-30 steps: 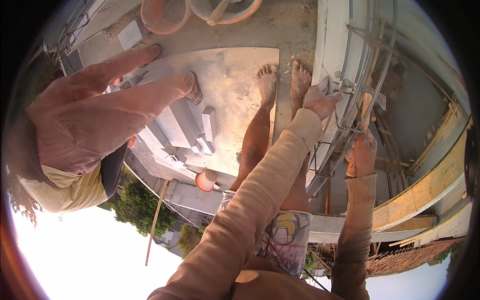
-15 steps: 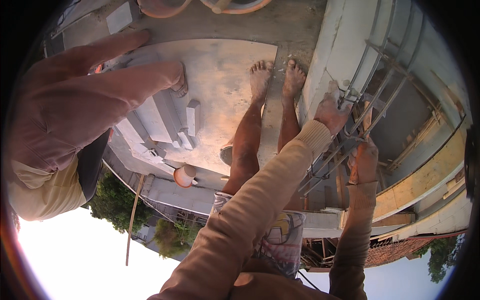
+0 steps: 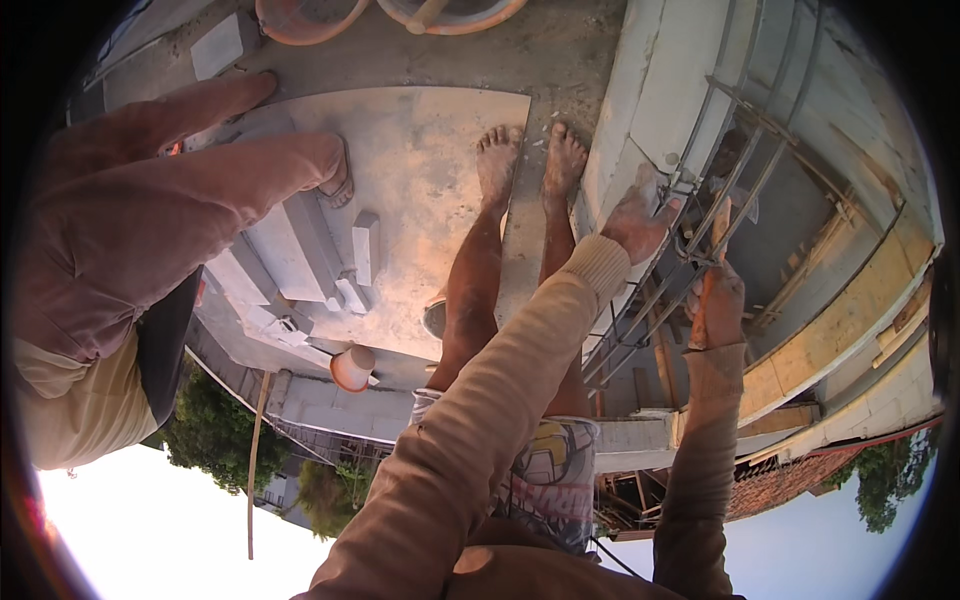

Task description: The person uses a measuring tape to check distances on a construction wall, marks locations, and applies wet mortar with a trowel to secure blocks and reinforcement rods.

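My left hand (image 3: 640,225), dusty grey at the fingertips, reaches to the edge of the pale block wall (image 3: 640,100). Its thumb and fingers close about a bent rod end of the steel rebar cage (image 3: 735,165). In my right hand (image 3: 720,305) is a wooden-handled tool (image 3: 719,235), its fingers wrapped round the lower handle. A flat grey metal head shows at the tool's upper end, partly behind the bars, so its exact kind is unclear. The tool is tilted slightly, close beside the cage and to the right of my left hand.
My bare feet (image 3: 565,165) stand by a wide board (image 3: 420,130). Left of me is another person's trouser leg (image 3: 200,190), near several grey blocks (image 3: 310,245). A small bucket (image 3: 352,368) and large basins (image 3: 455,15) lie around. Beyond the cage, the ground drops away past a curved ledge (image 3: 790,375).
The view has shifted, so most things sit slightly further left. My left hand keeps its place at the rod end; my right hand and the tool have moved a little against the cage.
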Demonstrator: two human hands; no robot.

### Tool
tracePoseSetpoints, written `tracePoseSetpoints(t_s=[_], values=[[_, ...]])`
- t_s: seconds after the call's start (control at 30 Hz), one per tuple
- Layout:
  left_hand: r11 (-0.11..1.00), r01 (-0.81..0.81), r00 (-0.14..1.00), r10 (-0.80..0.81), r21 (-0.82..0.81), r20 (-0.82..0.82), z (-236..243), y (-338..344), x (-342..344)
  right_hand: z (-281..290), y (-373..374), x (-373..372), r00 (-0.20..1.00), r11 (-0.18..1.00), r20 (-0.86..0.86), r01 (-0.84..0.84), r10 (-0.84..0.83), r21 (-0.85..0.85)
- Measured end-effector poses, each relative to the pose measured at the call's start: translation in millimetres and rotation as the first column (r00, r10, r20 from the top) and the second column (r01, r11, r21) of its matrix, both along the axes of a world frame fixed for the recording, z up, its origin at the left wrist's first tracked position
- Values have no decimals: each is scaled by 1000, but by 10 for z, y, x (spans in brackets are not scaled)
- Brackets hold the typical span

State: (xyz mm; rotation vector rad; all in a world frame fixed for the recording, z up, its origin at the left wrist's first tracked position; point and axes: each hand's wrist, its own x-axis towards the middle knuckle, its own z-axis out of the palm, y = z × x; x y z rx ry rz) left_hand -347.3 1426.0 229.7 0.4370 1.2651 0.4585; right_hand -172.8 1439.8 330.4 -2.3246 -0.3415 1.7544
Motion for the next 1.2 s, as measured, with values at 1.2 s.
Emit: tracePoseSetpoints(t_s=[1.2], values=[[982, 169, 973, -180, -85, -142, 54, 234, -45, 63, -36, -62, 993, 992, -32, -114, 112, -48]])
